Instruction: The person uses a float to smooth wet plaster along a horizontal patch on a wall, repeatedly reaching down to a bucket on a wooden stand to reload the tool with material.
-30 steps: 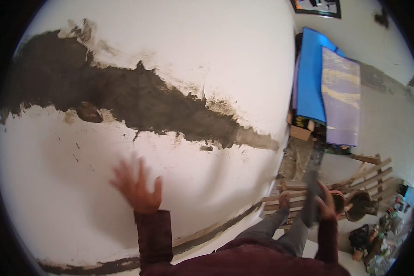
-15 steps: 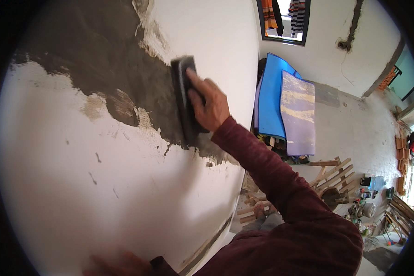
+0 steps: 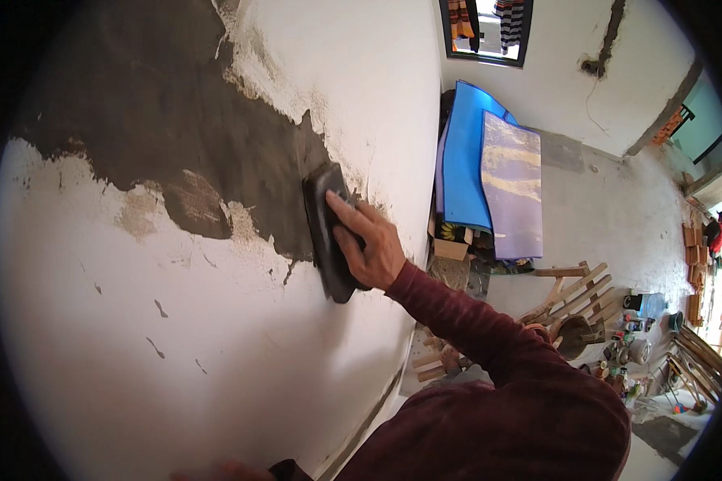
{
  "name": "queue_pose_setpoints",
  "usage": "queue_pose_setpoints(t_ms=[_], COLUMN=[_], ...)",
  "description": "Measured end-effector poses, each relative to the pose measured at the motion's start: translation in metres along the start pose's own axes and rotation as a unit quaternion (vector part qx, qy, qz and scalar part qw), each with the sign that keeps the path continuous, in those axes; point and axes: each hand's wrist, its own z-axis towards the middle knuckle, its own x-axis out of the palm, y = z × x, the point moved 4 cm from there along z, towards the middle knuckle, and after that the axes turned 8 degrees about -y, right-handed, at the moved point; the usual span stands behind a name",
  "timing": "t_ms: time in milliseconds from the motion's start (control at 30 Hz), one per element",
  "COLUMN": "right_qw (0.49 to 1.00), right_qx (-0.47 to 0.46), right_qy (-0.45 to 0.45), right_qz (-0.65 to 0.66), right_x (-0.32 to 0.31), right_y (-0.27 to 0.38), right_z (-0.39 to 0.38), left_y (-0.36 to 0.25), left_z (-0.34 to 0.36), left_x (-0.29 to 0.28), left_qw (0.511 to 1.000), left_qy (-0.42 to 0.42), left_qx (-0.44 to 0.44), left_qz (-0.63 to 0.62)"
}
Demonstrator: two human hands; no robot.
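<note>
My right hand (image 3: pixel 371 247) is closed on a black plastering float (image 3: pixel 321 220), its flat face against the white wall (image 3: pixel 217 321). The float straddles the lower right end of a dark grey mortar patch (image 3: pixel 192 152); its bottom end lies over white paint. Ragged edges and pale rough spots border the patch. At the bottom edge of the picture, only a sliver of my left hand (image 3: pixel 226 471) shows beside the wall. Its fingers are mostly cut off, so their pose cannot be made out.
Blue (image 3: pixel 465 184) and purple (image 3: pixel 513 192) foam mats lean in the corner. Below me, a wooden rack (image 3: pixel 578 297) stands by a round bucket (image 3: pixel 573 337). Bottles, a clear water jug (image 3: pixel 654 305), wooden poles (image 3: pixel 702 357) and bricks (image 3: pixel 692 276) lie at the right.
My right hand has slid the float down along the wall, from the middle of the mortar patch to its lower edge. My left hand has moved further out of the picture.
</note>
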Motion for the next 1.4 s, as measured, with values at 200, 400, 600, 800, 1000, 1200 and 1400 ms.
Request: queue_pose_setpoints(t_ms=[200,400,600,800,1000,1200,1400], right_qw=[1.000,0.999,0.999,0.994,0.997,0.996,0.995], right_qx=[0.020,0.035,0.003,0.026,0.045,-0.043,0.077], right_qy=[-0.006,-0.021,0.031,-0.038,0.044,-0.034,-0.005], right_qz=[0.002,-0.019,0.037,0.096,0.042,0.074,0.057], right_x=[-0.003,-0.002,0.005,0.001,0.009,0.003,0.008], right_y=[-0.004,-0.006,-0.010,-0.010,-0.014,0.017,-0.051], right_z=[0.021,0.014,-0.007,0.051,-0.019,0.076,-0.047], left_y=[-0.001,0.000,-0.001,0.001,-0.002,-0.004,-0.002], left_z=[-0.001,-0.002,-0.002,-0.003,-0.001,-0.002,-0.003], left_x=[0.004,0.011,0.012,0.013,0.014,0.012,0.014], left_qw=[1.000,0.997,0.997,0.996,0.996,0.997,0.995], left_qy=[-0.014,-0.064,-0.069,-0.074,-0.082,-0.071,-0.087], left_qx=[0.009,0.031,0.040,0.042,0.026,0.038,0.049], left_qz=[-0.002,-0.001,0.017,0.018,0.008,-0.003,-0.018])
